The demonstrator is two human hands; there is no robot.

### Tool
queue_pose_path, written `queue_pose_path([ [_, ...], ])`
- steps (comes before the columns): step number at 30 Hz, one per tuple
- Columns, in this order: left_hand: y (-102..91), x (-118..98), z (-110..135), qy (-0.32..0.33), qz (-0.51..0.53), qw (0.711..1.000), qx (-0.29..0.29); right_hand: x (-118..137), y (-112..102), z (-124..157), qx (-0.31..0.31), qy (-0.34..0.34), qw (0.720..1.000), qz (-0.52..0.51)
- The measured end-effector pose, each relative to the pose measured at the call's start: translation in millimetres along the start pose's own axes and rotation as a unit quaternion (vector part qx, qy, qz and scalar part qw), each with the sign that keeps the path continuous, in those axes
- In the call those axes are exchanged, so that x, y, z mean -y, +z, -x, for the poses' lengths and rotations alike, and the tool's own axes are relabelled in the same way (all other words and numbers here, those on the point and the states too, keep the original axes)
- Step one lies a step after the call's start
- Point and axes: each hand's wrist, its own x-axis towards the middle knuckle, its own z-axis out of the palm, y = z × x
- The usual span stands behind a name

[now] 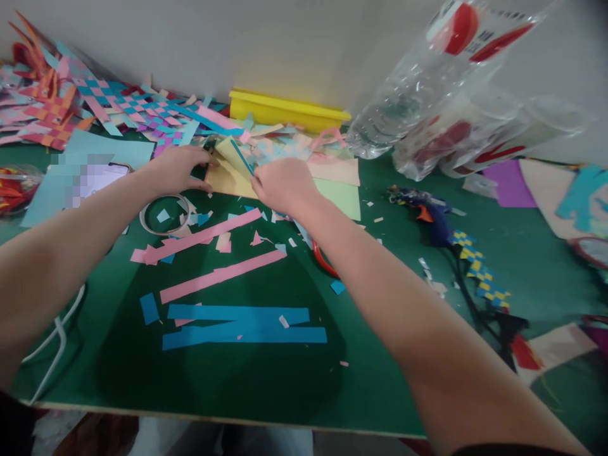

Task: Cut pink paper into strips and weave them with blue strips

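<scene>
Head: our worktop (228, 383) has room by its near edge; right hand (285, 183) pinches yellow paper (228, 177) beside loosely spread left hand (177, 168).

Site: apparently a craft workspace. I work at a green table (228, 386) against a pale wall (294, 44), among paper strips (223, 275), woven paper (121, 103), scraps (338, 287) and a tape roll (186, 221).
</scene>
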Motion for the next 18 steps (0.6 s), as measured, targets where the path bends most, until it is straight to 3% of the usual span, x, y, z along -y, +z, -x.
queue_pose_path([
  [4,2.0,7.2,-7.4,0.005,0.037,0.999,-0.002,1.4,-3.6,1.0,0.019,0.005,1.000,-0.001],
  [7,-3.8,0.7,-7.6,-0.007,0.057,0.998,0.017,2.1,-6.4,1.2,0.027,0.010,1.000,0.002],
  [12,-18.7,-19.0,-7.9,-0.087,0.047,0.994,0.044,2.1,-6.0,0.4,0.023,0.010,1.000,0.004],
  [18,-23.5,-15.9,-16.6,-0.101,0.073,0.990,0.066,1.6,-4.1,0.7,0.013,0.004,1.000,0.010],
])
